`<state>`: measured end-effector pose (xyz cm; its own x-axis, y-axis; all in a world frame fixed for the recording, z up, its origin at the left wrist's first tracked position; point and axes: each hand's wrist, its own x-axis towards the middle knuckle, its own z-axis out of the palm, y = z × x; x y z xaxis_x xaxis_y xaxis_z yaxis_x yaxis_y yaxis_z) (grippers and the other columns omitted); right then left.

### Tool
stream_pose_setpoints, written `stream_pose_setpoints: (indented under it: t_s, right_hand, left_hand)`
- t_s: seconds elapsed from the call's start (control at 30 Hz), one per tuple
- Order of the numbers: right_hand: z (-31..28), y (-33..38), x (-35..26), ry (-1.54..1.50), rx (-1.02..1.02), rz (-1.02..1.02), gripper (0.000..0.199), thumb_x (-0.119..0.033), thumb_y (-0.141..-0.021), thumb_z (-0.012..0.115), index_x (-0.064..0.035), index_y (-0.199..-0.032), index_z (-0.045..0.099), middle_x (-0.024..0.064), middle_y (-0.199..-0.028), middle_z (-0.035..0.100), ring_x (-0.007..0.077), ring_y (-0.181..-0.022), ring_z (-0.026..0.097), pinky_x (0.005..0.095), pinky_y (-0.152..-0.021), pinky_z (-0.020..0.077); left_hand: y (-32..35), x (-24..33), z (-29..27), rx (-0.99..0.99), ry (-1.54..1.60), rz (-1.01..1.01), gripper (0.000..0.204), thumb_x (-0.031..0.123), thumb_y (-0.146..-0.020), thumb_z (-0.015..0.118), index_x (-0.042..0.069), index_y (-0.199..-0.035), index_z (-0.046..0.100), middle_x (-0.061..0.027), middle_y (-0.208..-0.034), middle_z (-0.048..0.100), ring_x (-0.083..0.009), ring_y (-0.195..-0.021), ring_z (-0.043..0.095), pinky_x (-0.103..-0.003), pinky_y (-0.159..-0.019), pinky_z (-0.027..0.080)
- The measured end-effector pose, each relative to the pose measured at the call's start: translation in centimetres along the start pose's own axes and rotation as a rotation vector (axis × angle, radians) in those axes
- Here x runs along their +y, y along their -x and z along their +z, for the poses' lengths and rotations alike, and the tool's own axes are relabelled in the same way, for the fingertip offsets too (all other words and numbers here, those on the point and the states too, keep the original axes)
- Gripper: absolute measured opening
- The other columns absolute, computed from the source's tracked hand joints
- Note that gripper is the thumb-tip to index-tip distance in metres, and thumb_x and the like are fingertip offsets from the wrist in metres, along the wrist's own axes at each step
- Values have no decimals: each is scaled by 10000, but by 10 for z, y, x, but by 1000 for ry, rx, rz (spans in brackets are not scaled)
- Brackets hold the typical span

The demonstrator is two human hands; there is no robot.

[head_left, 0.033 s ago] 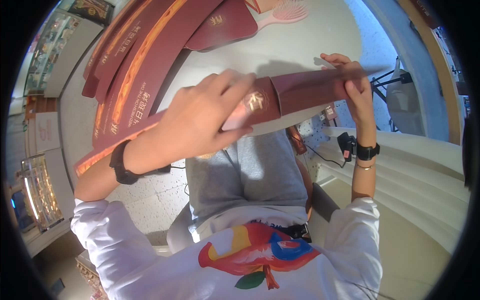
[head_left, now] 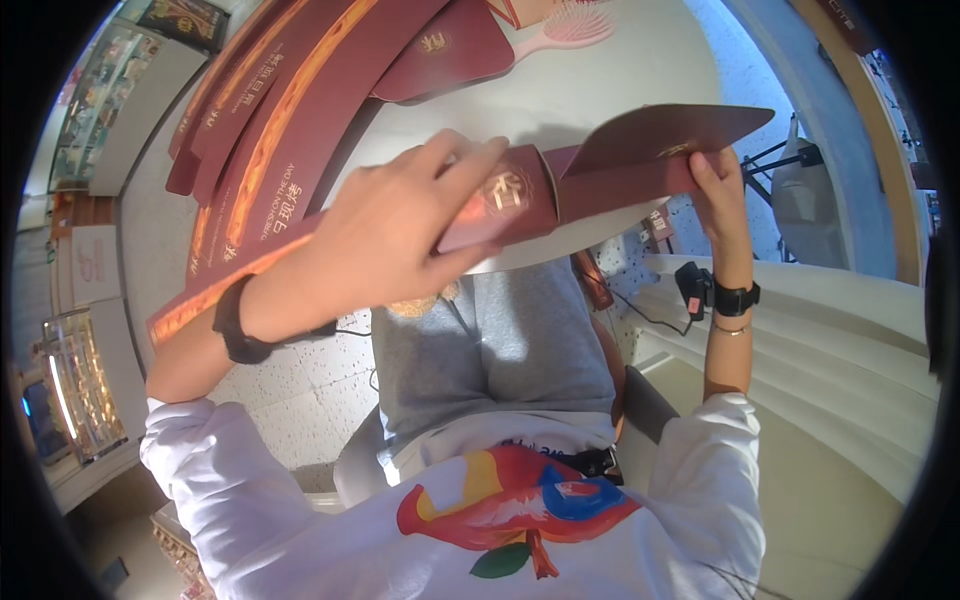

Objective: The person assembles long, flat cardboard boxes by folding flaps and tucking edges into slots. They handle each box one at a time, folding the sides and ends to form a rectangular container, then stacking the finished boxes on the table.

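A long maroon cardboard box (head_left: 530, 197) with an orange printed side lies across both my hands above the near edge of the table. My left hand (head_left: 385, 225) is wrapped over the box near its middle, thumb below and fingers on top. Its right end spreads into panels, with a rounded maroon flap (head_left: 670, 135) standing up. My right hand (head_left: 718, 200) pinches the panel below that flap, thumb in front and the other fingers mostly hidden behind. The box's left part passes behind my left forearm.
Several flat maroon cartons with orange stripes (head_left: 290, 130) overlap at the table's left. A pink hairbrush (head_left: 565, 32) lies at the far side of the white table (head_left: 640, 70). A white curtain-like cloth (head_left: 820, 330) hangs at the right; a grey chair (head_left: 805, 215) stands beyond.
The rounded flap at the box's right end has swung up from nearly edge-on to standing open. My right fingers have moved behind the panel; my left hand has shifted slightly left.
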<state>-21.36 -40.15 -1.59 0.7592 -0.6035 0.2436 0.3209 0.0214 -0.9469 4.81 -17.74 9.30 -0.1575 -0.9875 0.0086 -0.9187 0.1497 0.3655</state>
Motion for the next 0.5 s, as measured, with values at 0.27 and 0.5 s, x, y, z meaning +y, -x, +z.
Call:
stream_pose_setpoints:
  t_s: [0.27, 0.5]
  right_hand:
    - [5, 0, -5, -161, 257, 53, 396, -179, -1009, 548, -25, -1366, 472, 93, -1330, 563, 187, -1204, 550, 355, -1022, 433]
    - [22, -7, -7, 36, 191, 107, 418, -231, -955, 652, -20, -1301, 550, 84, -1212, 637, 136, -1095, 602, 287, -962, 466]
  left_hand:
    - [-27, -44, -33, -500, 524, -132, 625, 497, -1024, 424, 49, -1459, 424, -160, -1373, 542, -235, -1268, 508, -333, -1064, 395]
    - [-36, -78, 0, -527, 421, -10, 609, 466, -1020, 461, -2, -1410, 466, -183, -1355, 545, -256, -1246, 531, -354, -1036, 430]
